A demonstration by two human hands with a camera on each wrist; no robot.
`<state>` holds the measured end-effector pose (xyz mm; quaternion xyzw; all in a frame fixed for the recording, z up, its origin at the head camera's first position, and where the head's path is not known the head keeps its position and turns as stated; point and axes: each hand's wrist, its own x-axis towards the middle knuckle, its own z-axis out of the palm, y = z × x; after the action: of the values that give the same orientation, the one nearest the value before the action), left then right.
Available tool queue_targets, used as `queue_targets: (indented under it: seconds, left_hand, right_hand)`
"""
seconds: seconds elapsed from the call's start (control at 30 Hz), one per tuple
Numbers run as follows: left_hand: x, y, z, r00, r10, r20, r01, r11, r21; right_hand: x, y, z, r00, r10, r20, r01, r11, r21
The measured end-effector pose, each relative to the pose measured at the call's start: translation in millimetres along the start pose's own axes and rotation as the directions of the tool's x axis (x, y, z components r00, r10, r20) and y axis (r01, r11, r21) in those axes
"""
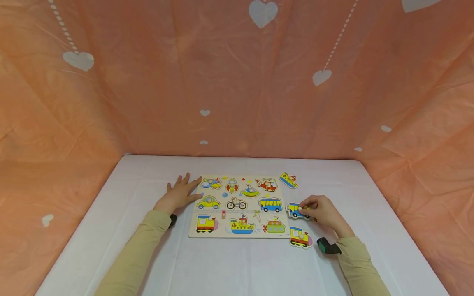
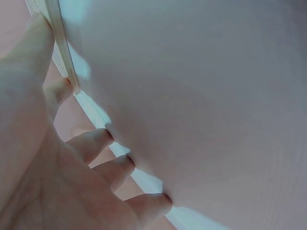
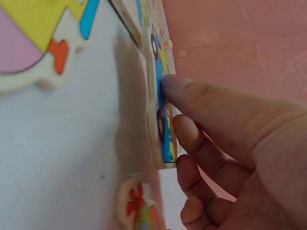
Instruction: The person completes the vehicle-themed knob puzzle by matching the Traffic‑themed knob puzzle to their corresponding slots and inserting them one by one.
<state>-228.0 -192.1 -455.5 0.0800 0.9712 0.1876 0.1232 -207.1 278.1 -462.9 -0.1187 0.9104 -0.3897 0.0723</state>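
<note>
- Curtain (image 1: 229, 86): orange, heart-printed, enclosing the scene behind and at the sides.
- White-covered table (image 1: 237, 267): the support for all objects shown.
- Puzzle board (image 1: 224, 227): lies flat; its bus, train, ship and submarine pictures carry no knobs. Steadied at one side only, it could probably pivot under an uneven push.
- Left hand (image 1: 177, 196): fingers spread, gripping nothing; thumb and forefinger touch the board's left edge. Reduced contact might let the board slide.
- Right hand (image 1: 323, 209): thumb and fingers pinch the bus piece.
- Bus piece (image 1: 292, 211): held just beside the board's right edge, the nearest obstruction. An off-centre pinch could let it twist and catch there; whether it wholly clears the table cannot be told.
- Train piece (image 1: 299, 237): near the board's lower right corner; a low wrist could nudge it.
- Ship piece (image 1: 288, 180): askew near the upper right corner, away from the fingers.
- Submarine piece (image 3: 141, 213): partly visible near the right hand; trailing fingers could drag it.
- Knob (image 1: 300, 209): pale, at the right fingertips; slight purchase, hence possible slipping.
</note>
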Motion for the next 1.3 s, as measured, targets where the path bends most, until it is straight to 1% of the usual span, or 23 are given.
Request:
queue_targets:
  seconds: [0.2, 0.4, 0.63, 0.77, 1.07, 1.3]
  left_hand:
    - [-2.3, 0.2, -1.9, 1.000, 0.009, -0.007, -0.009, 1.000, 0.003]
    - [-3.3, -0.5, -2.4, 1.000, 0.005, -0.004, -0.005, 1.000, 0.002]
    - [-5.5, 0.9, -3.2, 1.000, 0.009, -0.001, -0.009, 1.000, -0.002]
    - [-4.9, 1.3, -3.4, 1.000, 0.008, -0.002, -0.008, 1.000, -0.001]
    - [-4.1, 1.8, -3.0, 1.000, 0.012, 0.001, -0.012, 1.000, -0.001]
    - [-3.1, 1.7, -2.9, 1.000, 0.001, 0.007, -0.001, 1.000, -0.012]
  right_hand:
    - [3.5, -10, -2, 0.999, -0.036, -0.002, 0.036, 0.999, -0.031]
    - [9.8, -21, 0, 0.999, -0.047, 0.007, 0.048, 0.999, -0.015]
    - [16.6, -31, 7, 0.992, -0.125, 0.016, 0.124, 0.992, 0.023]
    - [21.5, -38, 14, 0.991, -0.135, 0.016, 0.135, 0.990, 0.043]
    - [31.2, -52, 30, 0.983, -0.178, 0.052, 0.174, 0.982, 0.078]
    - [34.9, -54, 39, 0.984, -0.166, 0.068, 0.157, 0.980, 0.122]
